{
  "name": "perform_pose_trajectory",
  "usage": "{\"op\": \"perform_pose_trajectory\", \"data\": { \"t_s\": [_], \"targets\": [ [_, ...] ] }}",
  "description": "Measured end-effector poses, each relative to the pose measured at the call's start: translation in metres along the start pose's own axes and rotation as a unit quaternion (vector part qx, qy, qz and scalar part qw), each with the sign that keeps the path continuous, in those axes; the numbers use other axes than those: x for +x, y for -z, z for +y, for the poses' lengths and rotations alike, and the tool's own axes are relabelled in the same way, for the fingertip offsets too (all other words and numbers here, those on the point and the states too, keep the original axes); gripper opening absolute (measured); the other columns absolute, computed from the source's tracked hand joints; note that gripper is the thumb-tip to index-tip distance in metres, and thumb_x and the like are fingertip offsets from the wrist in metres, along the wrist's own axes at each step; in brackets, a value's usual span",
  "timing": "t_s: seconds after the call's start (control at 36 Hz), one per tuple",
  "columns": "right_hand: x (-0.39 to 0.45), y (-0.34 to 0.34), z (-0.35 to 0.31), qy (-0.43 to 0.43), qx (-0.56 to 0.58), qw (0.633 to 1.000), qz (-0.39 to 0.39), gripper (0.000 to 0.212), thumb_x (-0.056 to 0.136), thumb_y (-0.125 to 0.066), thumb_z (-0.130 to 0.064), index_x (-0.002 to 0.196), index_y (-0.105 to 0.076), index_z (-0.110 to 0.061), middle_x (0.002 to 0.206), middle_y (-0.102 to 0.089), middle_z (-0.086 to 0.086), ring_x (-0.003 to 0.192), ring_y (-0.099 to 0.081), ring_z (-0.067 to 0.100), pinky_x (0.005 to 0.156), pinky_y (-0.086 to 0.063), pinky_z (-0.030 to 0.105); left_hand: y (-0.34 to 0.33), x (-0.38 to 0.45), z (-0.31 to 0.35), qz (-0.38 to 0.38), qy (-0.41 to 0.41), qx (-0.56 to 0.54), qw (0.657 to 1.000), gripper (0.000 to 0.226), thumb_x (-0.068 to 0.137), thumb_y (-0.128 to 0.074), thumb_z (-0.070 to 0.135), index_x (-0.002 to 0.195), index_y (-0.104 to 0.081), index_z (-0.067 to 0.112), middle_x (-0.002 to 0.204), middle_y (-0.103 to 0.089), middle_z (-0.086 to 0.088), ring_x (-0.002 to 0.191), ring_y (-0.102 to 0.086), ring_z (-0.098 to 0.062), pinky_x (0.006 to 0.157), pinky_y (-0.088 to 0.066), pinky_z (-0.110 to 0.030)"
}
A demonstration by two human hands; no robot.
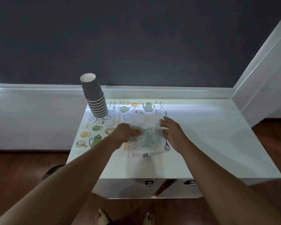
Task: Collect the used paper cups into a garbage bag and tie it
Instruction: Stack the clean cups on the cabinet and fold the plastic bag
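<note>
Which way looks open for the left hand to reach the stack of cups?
Probably yes: the left hand on the clear bag has only flat printed mat between it and the stack of cups.

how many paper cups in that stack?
9, going by the visible white rims: all nested upside down in one leaning stack of dark grey paper cups at the far left corner of the white table. More may be hidden inside.

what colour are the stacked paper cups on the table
Dark grey outside with white rims and a pale base, clearest in the head view: the paper cups.
</note>
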State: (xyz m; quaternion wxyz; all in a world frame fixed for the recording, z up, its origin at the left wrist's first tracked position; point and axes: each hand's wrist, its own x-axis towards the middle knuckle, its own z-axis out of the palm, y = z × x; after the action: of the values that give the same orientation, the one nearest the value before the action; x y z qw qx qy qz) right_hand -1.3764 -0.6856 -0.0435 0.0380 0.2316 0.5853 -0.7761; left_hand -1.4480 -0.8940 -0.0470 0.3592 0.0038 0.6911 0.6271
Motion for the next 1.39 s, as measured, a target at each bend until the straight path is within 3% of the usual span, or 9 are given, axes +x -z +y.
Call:
{"op": "perform_pose_trajectory", "data": {
  "t_s": [0.08, 0.33, 0.58, 0.67, 0.72, 0.94, 1.11, 1.19, 1.39],
  "targets": [
    [-0.002, 0.007, 0.010, -0.038, -0.102, 0.991, -0.080, 0.041, 0.079, -0.076, -0.041, 0.107, -0.067, -0.011, 0.097, -0.072, 0.000, 0.085, -0.070, 0.019, 0.077, -0.052, 0.033, -0.004, 0.000, 0.003, 0.022, -0.028, -0.005, 0.999, 0.010, 0.079, -0.075, 0.002, 0.089, -0.075, 0.002, 0.077, -0.071, -0.010, 0.067, -0.065, -0.023, 0.057, -0.056, -0.026],
    [0.007, 0.003, 0.012, 0.015, -0.142, 0.989, 0.040, 0.029, 0.073, -0.075, 0.002, 0.093, -0.065, -0.016, 0.093, -0.069, 0.009, 0.075, -0.067, 0.021, 0.065, -0.054, 0.034, -0.003, -0.007, 0.009, -0.069, -0.008, 0.091, 0.993, 0.047, 0.090, -0.067, 0.024, 0.131, -0.050, 0.039, 0.099, -0.072, 0.001, 0.069, -0.067, -0.015, 0.078, -0.054, -0.038],
    [0.013, 0.005, -0.005, -0.036, -0.067, 0.997, -0.020, 0.041, 0.066, -0.073, -0.013, 0.101, -0.068, 0.008, 0.099, -0.068, 0.024, 0.084, -0.066, 0.038, 0.072, -0.055, 0.045, -0.005, -0.004, 0.017, -0.023, -0.069, -0.066, 0.995, 0.049, 0.085, -0.039, -0.024, 0.109, -0.069, 0.005, 0.093, -0.070, -0.020, 0.065, -0.070, -0.024, 0.058, -0.058, -0.027],
    [0.010, 0.000, -0.009, -0.003, -0.170, 0.985, 0.035, 0.010, 0.069, -0.071, -0.011, 0.064, -0.063, -0.007, 0.070, -0.061, 0.014, 0.067, -0.057, 0.025, 0.059, -0.046, 0.030, -0.012, -0.006, 0.023, -0.048, -0.064, -0.113, 0.990, 0.048, 0.086, -0.036, -0.022, 0.108, -0.068, 0.005, 0.084, -0.072, -0.011, 0.062, -0.069, -0.020, 0.055, -0.055, -0.023],
    [0.011, -0.002, -0.012, 0.057, -0.257, 0.962, 0.069, 0.034, 0.075, -0.064, 0.001, 0.052, -0.051, -0.018, 0.059, -0.052, 0.001, 0.054, -0.046, 0.016, 0.050, -0.037, 0.019, -0.012, -0.007, 0.025, -0.061, -0.059, -0.160, 0.983, 0.046, 0.088, -0.034, -0.019, 0.111, -0.066, 0.005, 0.087, -0.072, -0.010, 0.065, -0.068, -0.021, 0.056, -0.054, -0.023],
    [0.016, -0.005, -0.023, 0.145, -0.266, 0.948, 0.100, 0.024, 0.074, -0.061, 0.010, 0.066, -0.069, -0.011, 0.085, -0.068, 0.001, 0.080, -0.063, 0.016, 0.069, -0.047, 0.018, -0.003, 0.005, 0.023, -0.108, -0.001, -0.150, 0.983, 0.043, 0.086, -0.065, 0.049, 0.077, -0.062, 0.007, 0.074, -0.058, -0.008, 0.071, -0.056, -0.022, 0.072, -0.045, -0.034],
    [0.008, 0.001, -0.031, -0.059, 0.074, 0.996, -0.002, 0.027, 0.090, -0.062, -0.030, 0.110, -0.067, -0.012, 0.095, -0.063, 0.014, 0.075, -0.064, 0.030, 0.073, -0.054, 0.034, 0.012, 0.013, 0.013, 0.006, -0.064, -0.015, 0.998, 0.060, 0.051, -0.094, 0.030, 0.093, -0.055, 0.012, 0.086, -0.057, -0.007, 0.074, -0.058, -0.022, 0.069, -0.043, -0.033],
    [0.012, 0.001, -0.023, -0.089, -0.016, 0.992, -0.083, 0.055, 0.084, -0.064, -0.056, 0.124, -0.060, -0.018, 0.112, -0.067, 0.019, 0.099, -0.069, 0.036, 0.091, -0.053, 0.041, 0.020, 0.017, 0.011, 0.066, -0.089, 0.002, 0.994, 0.068, 0.051, -0.094, 0.032, 0.106, -0.061, 0.011, 0.102, -0.065, -0.010, 0.092, -0.064, -0.027, 0.082, -0.052, -0.038],
    [0.024, -0.031, -0.020, -0.025, -0.100, 0.995, 0.009, 0.024, 0.083, -0.070, -0.007, 0.104, -0.066, 0.006, 0.101, -0.070, 0.025, 0.081, -0.071, 0.031, 0.079, -0.061, 0.040, 0.034, 0.003, 0.013, 0.070, -0.080, -0.055, 0.993, 0.084, 0.060, -0.092, 0.017, 0.134, -0.054, 0.010, 0.121, -0.068, -0.012, 0.109, -0.067, -0.026, 0.095, -0.054, -0.038]
  ]
}}
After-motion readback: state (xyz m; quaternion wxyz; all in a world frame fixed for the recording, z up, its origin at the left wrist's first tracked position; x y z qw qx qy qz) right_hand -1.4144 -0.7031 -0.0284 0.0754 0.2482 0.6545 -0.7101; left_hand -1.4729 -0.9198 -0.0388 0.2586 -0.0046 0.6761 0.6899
